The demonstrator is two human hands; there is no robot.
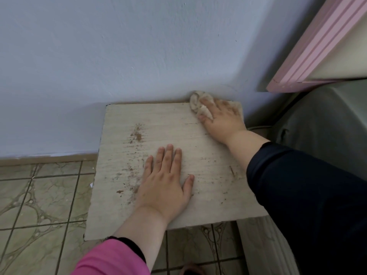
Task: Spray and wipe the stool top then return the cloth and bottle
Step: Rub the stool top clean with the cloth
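Observation:
The stool top is a pale, square wooden board with brown scuffs and worn patches, standing against the wall. My right hand presses a crumpled beige cloth onto the far right corner of the board, fingers spread over it. Flat on the board's near middle lies my left hand, palm down, fingers apart, holding nothing. No spray bottle is in view.
A light blue wall rises directly behind the stool. Patterned green-beige floor tiles lie to the left and in front. A pink-framed door or cabinet edge and a grey covered object stand to the right.

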